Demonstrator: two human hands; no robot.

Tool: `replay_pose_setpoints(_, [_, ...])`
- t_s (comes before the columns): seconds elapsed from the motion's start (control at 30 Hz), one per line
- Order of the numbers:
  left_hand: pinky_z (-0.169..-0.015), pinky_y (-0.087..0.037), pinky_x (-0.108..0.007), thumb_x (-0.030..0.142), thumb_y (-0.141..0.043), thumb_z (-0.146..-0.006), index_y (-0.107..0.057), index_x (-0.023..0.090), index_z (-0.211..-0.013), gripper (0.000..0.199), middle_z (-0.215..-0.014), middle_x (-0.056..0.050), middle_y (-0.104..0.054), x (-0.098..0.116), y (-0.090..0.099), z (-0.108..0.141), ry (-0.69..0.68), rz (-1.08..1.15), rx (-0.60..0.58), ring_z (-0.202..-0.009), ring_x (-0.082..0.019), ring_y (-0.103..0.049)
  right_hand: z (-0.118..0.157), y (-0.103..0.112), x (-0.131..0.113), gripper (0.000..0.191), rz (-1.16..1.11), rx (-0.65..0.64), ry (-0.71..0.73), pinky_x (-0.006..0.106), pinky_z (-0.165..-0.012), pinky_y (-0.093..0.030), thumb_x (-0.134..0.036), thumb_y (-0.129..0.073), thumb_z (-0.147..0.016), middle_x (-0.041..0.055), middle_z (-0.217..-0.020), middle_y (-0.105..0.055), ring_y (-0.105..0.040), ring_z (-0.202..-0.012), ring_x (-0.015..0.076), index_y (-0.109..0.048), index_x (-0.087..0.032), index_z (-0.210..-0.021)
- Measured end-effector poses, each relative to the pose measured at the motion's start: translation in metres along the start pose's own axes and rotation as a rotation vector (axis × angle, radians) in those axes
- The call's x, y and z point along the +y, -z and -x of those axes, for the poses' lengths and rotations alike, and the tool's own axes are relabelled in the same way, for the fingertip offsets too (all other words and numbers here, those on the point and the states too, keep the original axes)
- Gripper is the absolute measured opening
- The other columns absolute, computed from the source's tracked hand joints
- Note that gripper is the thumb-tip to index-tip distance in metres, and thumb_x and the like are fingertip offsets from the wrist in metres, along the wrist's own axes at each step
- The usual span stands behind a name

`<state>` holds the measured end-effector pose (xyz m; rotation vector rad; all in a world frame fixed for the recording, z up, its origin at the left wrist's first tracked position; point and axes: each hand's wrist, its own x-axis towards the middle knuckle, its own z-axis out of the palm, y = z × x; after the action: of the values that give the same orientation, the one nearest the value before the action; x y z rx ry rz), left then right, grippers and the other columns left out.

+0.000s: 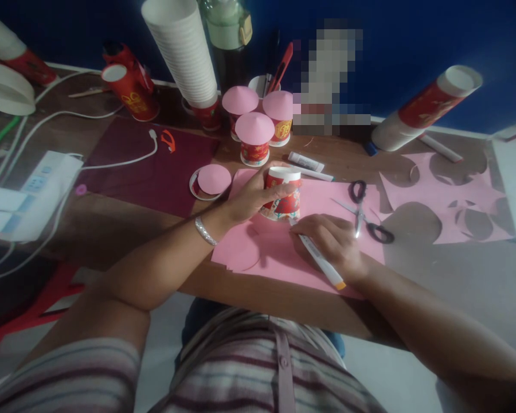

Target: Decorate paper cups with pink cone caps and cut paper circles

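Note:
My left hand (251, 198) is wrapped around a red patterned paper cup (282, 201), held over pink paper sheets (327, 261). In my right hand (331, 244) is a white marker with an orange end (320, 261); its tip points at the cup's lower edge, and I cannot tell whether it touches. Black-handled scissors (359, 215) lie spread on the pink paper, just beyond my right hand. Faint curved lines show on the top sheet. Past the cup stand several red cups topped with pink paper cones (255, 129).
A pink cone (215, 179) lies left of the sheets. Cut pink scraps (451, 212) are at the right. A tall stack of white cups (183, 54), a green-topped bottle (227, 26) and a red cup (126, 92) stand at the back. White cables (124, 163) cross the left side.

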<state>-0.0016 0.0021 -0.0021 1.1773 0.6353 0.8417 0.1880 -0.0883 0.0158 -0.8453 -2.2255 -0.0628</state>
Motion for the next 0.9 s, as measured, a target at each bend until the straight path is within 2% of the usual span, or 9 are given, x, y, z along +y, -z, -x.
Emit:
replay_pose_setpoints(0.23, [-0.079, -0.054, -0.031, 0.043, -0.080, -0.083, -0.062, 0.018, -0.110, 0.040, -0.104, -0.007, -0.069, -0.0002, -0.0002, -0.0004, 0.008, 0.007, -0.008, -0.092, -0.019, -0.067, -0.0013, 0.0009, -0.0015, 0.019, -0.003, 0.024, 0.016, 0.027, -0.059, -0.055, -0.006, -0.067, -0.087, 0.0021, -0.076, -0.070, -0.066, -0.063, 0.0144, -0.059, -0.018, -0.098])
replay_pose_setpoints(0.7, [-0.085, -0.054, -0.036, 0.046, -0.079, -0.083, -0.061, 0.018, -0.114, 0.045, -0.109, -0.008, -0.070, -0.0003, 0.0001, 0.0003, -0.011, -0.051, -0.002, -0.101, -0.023, -0.068, -0.0038, 0.0040, -0.0026, 0.017, 0.009, -0.033, 0.014, 0.026, -0.059, -0.054, -0.007, -0.062, -0.090, 0.0014, -0.077, -0.070, -0.064, -0.062, 0.0134, -0.059, -0.020, -0.100])
replay_pose_setpoints(0.9, [-0.083, -0.054, -0.033, 0.042, -0.079, -0.084, -0.061, 0.018, -0.112, 0.041, -0.107, -0.008, -0.070, 0.0002, -0.0007, 0.0001, -0.011, -0.026, -0.012, -0.097, -0.020, -0.067, -0.0048, 0.0039, -0.0027, 0.016, 0.020, -0.039, 0.034, 0.026, -0.058, -0.053, -0.006, -0.063, -0.090, 0.0012, -0.075, -0.068, -0.063, -0.061, 0.0131, -0.057, -0.019, -0.098])
